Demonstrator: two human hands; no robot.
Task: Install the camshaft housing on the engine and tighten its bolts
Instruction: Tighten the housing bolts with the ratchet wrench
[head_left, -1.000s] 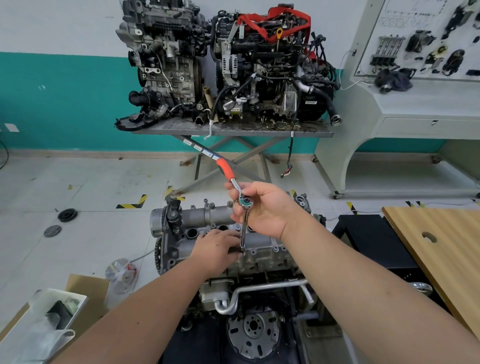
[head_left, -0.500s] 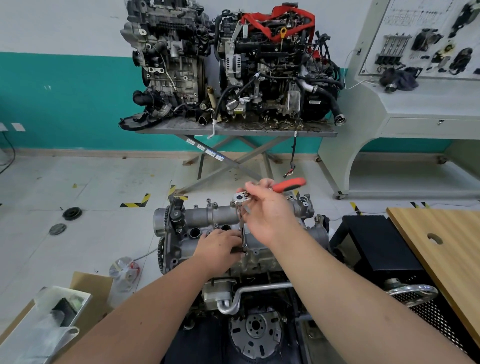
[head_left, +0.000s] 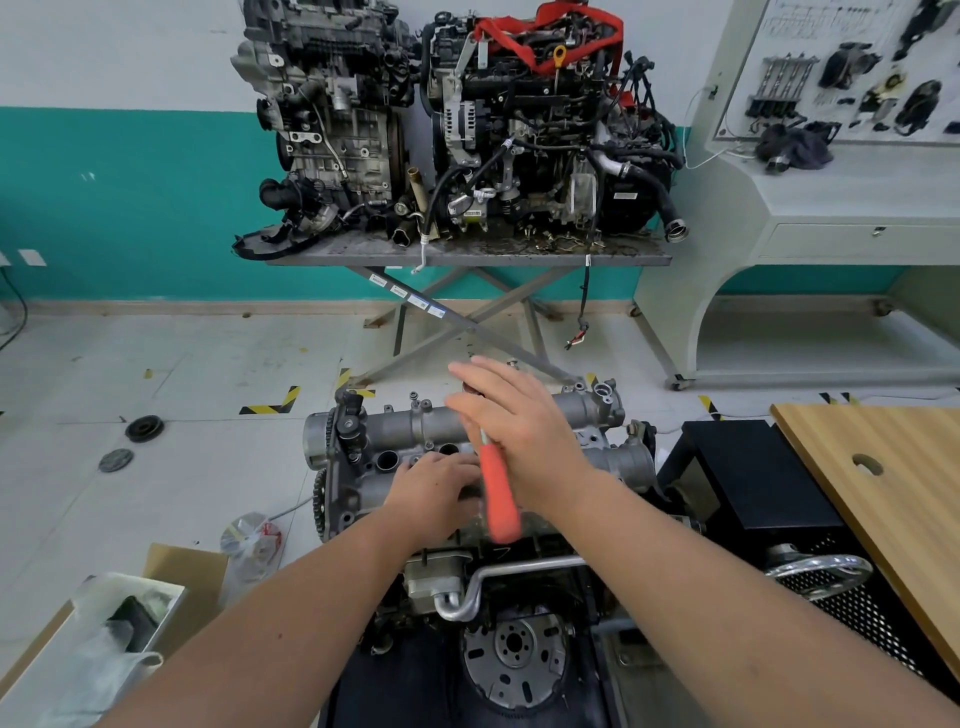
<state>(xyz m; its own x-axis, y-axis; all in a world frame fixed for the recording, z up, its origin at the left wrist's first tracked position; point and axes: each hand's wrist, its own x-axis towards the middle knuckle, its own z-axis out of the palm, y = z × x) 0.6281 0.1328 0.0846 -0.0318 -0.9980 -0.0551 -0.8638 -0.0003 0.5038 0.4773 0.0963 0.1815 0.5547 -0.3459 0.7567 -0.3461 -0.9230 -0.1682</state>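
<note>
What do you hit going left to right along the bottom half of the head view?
cardboard box → crumpled plastic bag → left hand → ratchet's orange handle → right hand → black stand → wooden tabletop

Three engines are showing: two (head_left: 332, 130) (head_left: 545, 130) sitting on the back worktop (head_left: 467, 257), one (head_left: 467, 519) in front. Two black discs (head_left: 144, 428) (head_left: 116, 460) are lying on the floor.

1. The ratchet handle (head_left: 500, 496) is showing bright orange-red.
2. The camshaft housing (head_left: 587, 410) is showing dull silver-grey.
3. The far wall band (head_left: 130, 202) is showing teal.
4. The floor tape (head_left: 270, 404) is showing yellow-black stripes.
5. The right tabletop (head_left: 893, 483) is showing wood grain.
</note>
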